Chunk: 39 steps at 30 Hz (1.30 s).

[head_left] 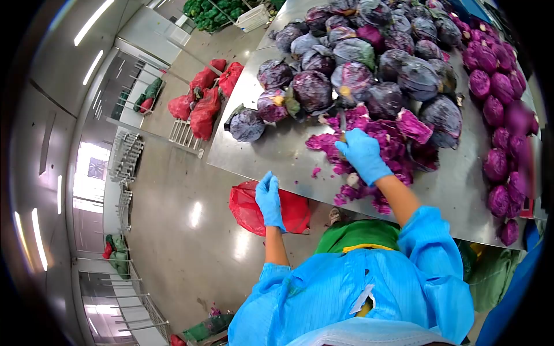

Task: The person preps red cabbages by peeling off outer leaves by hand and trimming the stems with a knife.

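Observation:
My right hand (365, 155), in a blue glove, is closed round the handle of a knife (343, 122). The blade points away from me, over torn purple cabbage leaves (388, 135) heaped on the metal table (254, 147). My left hand (269, 202), gloved too, is held up just off the table's near edge. Its fingers are drawn together, and no object shows in them. Beyond the knife lie many red cabbages (311, 91) with dark outer leaves. One cabbage (245, 125) sits apart at the left edge.
Trimmed bright purple cabbages (495, 164) line the table's right side. Below its near edge a red mesh bag (245, 207) is on the floor. Filled red sacks (205, 112) rest on a rack at left. A white crate (252, 19) stands at the back.

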### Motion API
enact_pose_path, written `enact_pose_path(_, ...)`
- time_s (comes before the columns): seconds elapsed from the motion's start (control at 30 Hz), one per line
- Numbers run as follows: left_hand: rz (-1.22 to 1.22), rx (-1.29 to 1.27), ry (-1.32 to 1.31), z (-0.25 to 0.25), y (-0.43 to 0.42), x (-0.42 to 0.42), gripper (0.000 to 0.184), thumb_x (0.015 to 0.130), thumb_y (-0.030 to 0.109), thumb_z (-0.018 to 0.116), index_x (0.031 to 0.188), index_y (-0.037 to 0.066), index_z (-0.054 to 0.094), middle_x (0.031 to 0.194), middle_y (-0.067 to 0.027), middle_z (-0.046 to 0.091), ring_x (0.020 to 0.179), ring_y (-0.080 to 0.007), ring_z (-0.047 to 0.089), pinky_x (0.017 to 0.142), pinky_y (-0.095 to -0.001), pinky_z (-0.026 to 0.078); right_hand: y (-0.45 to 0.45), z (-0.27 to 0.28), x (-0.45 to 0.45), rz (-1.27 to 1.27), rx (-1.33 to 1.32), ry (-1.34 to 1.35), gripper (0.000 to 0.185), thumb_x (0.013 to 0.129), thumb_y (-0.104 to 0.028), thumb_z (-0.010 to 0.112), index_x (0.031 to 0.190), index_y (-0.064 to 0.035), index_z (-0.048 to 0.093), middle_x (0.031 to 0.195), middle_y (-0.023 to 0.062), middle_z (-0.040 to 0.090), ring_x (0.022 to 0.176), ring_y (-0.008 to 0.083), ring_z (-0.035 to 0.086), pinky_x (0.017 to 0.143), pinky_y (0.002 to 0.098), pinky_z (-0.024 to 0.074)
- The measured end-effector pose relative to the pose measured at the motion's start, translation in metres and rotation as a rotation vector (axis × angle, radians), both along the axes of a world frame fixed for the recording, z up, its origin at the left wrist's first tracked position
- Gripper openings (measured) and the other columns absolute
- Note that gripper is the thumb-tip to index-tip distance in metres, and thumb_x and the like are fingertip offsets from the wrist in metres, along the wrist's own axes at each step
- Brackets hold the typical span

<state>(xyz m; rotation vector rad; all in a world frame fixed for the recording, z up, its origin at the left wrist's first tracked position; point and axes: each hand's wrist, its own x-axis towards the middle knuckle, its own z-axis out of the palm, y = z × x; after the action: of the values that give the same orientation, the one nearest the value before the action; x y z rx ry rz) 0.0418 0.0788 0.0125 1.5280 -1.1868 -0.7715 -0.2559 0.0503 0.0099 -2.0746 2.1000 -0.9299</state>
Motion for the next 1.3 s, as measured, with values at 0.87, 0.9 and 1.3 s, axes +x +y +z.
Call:
enact_pose_path(0.87,-0.244,0.282,0.120,0.003,-0.288,0.248,0.089,0.074,0.045,0.081,0.140,0.005,0.038,0.128,-0.0143,0.052,0.114,-0.0237,0.054,0.094,-0.0365,0.049,0.010,0.066,0.137,-0.281,0.263,-1.264,0.025,0.089,-0.012,0.057,0.111,-0.0027,0.065,0.095,0.0048,0.067,0.062,0.0084,0.055,0.058,0.0228,0.0469)
enact_pose_path(0.9,-0.158,0.458,0.226,0.027,-0.286,0.247,0.087,0.076,0.046,0.080,0.140,0.005,0.039,0.128,-0.0139,0.052,0.113,-0.0228,0.055,0.092,-0.0361,0.050,-0.006,0.067,0.159,-0.245,0.369,-1.256,0.026,0.090,-0.012,0.055,0.111,-0.0030,0.067,0.094,0.0030,0.067,0.059,0.0067,0.052,0.056,0.0216,0.0444)
enact_pose_path(1.3,-0.316,0.260,0.638,-0.008,-0.147,0.256,0.094,0.075,0.020,0.078,0.151,0.019,0.022,0.151,-0.0091,0.029,0.132,-0.0300,0.041,0.107,-0.0475,0.042,-0.151,0.005,0.309,0.139,0.828,-1.294,0.050,0.086,-0.039,0.071,0.121,-0.0036,0.063,0.084,0.0016,0.063,0.062,0.0065,0.056,0.052,0.0219,0.0444)
